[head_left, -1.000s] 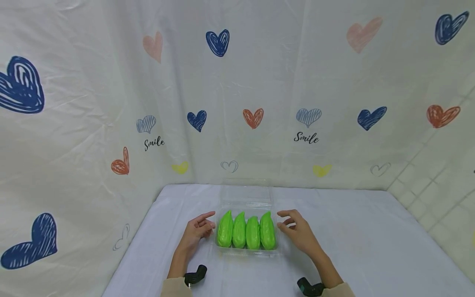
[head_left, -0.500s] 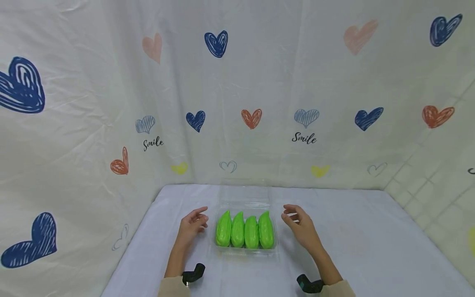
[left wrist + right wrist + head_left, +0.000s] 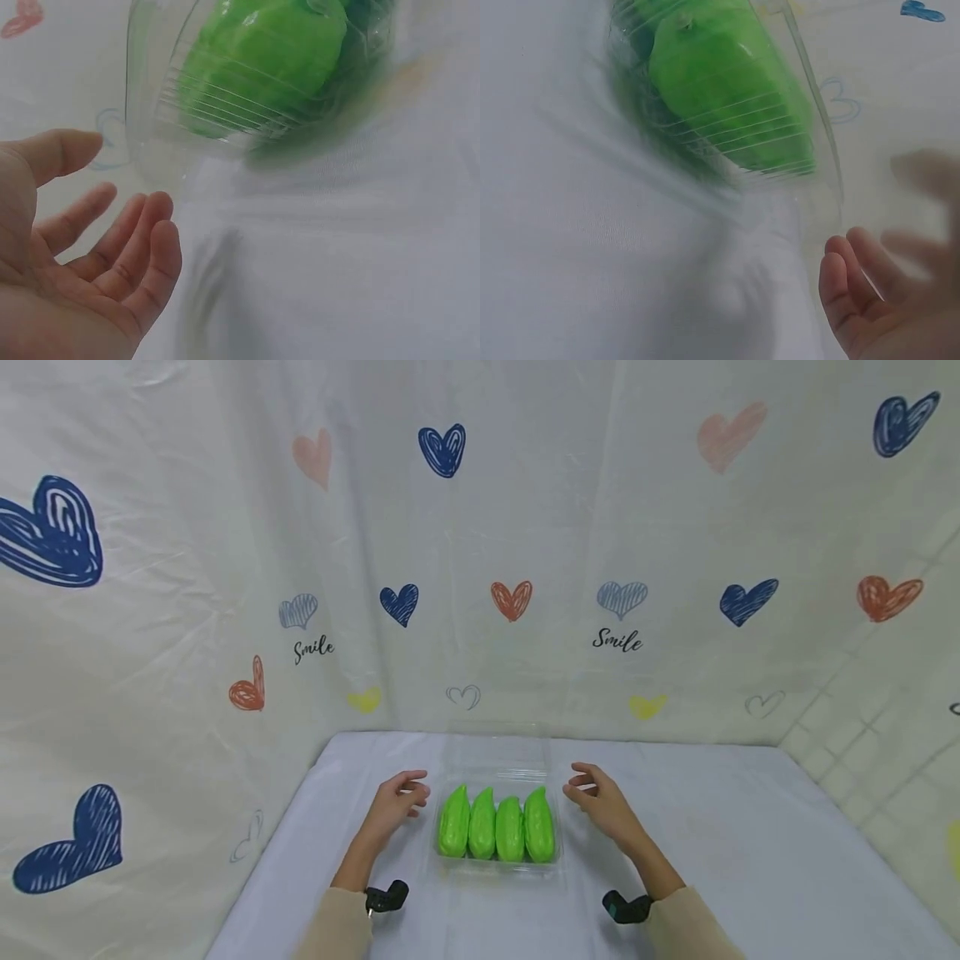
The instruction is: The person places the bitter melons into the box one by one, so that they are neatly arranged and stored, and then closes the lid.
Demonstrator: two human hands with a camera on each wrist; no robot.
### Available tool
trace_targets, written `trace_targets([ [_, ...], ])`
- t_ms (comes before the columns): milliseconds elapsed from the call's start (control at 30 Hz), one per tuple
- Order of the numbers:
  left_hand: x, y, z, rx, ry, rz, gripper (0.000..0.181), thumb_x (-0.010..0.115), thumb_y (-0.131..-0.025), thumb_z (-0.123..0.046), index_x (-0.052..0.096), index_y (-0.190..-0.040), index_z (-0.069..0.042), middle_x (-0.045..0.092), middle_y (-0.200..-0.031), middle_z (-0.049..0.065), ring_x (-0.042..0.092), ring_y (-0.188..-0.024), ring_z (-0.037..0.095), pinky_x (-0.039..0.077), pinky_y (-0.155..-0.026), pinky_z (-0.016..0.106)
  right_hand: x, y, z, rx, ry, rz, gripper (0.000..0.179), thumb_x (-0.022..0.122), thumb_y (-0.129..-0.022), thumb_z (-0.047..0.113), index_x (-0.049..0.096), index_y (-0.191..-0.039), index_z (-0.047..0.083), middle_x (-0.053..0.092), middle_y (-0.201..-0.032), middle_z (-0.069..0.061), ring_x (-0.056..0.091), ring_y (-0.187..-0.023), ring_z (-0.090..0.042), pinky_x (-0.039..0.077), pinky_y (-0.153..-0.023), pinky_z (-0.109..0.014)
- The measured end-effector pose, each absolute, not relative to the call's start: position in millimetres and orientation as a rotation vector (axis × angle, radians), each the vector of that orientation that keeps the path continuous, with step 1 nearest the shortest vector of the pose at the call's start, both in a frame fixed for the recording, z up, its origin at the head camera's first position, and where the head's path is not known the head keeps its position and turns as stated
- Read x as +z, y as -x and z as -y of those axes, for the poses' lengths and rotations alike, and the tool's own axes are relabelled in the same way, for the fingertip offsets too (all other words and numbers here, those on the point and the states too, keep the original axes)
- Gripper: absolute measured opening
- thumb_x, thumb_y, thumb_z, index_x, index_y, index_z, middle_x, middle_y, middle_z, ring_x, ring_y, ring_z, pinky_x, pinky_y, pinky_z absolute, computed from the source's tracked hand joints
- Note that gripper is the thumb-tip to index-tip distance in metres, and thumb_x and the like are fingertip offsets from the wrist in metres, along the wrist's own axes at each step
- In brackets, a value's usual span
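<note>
Several bright green, bitter-melon-shaped pieces (image 3: 482, 831) lie side by side in a clear plastic clamshell box (image 3: 498, 866), their pointed tips facing away from me. The transparent lid (image 3: 497, 754) stands raised at the back. Left of the box, my left hand (image 3: 395, 803) hovers with relaxed, slightly bent fingers, holding nothing. A gap shows between its fingers (image 3: 161, 247) and the ribbed box wall (image 3: 225, 112) in the left wrist view. My right hand (image 3: 603, 797) is on the box's right, likewise loosely bent with nothing in it; the right wrist view shows its fingertips (image 3: 836, 274) apart from the box.
A white cloth covers the table (image 3: 712, 835). Behind it hangs a white curtain (image 3: 555, 527) printed with hearts and "Smile". Each wrist wears a small black camera, such as the left one (image 3: 387, 896).
Both hands have drawn off the sides of the box, then shifted forward and slightly inward again. The box and the green pieces stay in place, lid still raised.
</note>
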State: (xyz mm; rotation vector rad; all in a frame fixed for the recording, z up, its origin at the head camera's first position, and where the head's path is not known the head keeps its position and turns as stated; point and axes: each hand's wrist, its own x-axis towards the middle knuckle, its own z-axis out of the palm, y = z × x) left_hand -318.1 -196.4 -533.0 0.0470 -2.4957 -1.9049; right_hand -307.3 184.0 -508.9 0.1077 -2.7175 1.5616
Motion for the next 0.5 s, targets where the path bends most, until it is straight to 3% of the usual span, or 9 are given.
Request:
trace_targets([
  [200, -529.7, 336.6, 193.4, -1.948, -0.023, 2.570, 0.050, 0.063, -0.102, -0.026, 0.054, -0.144, 0.000, 0.069, -0.124, 0.023, 0.072, -0.091, 0.021, 0.059, -0.077, 0.035, -515.6, 321.1, -178.7, 1.674, -0.069, 2.724, 0.060, 0.062, -0.103, 0.029, 0.042, -0.151, 0.000, 0.058, -0.131, -0.022, 0.063, -0.110, -0.028, 0.057, -0.091, -0.040],
  [500, -525.7, 351.2, 182.5, -1.971, -0.064, 2.707, 0.058, 0.059, -0.104, -0.034, 0.046, -0.151, -0.003, 0.073, -0.122, 0.016, 0.072, -0.095, 0.020, 0.059, -0.079, 0.034, -522.3, 338.5, -167.2, 1.842, 0.016, 2.689, 0.061, 0.059, -0.104, 0.027, 0.039, -0.151, -0.007, 0.057, -0.135, -0.028, 0.067, -0.112, -0.035, 0.057, -0.092, -0.042],
])
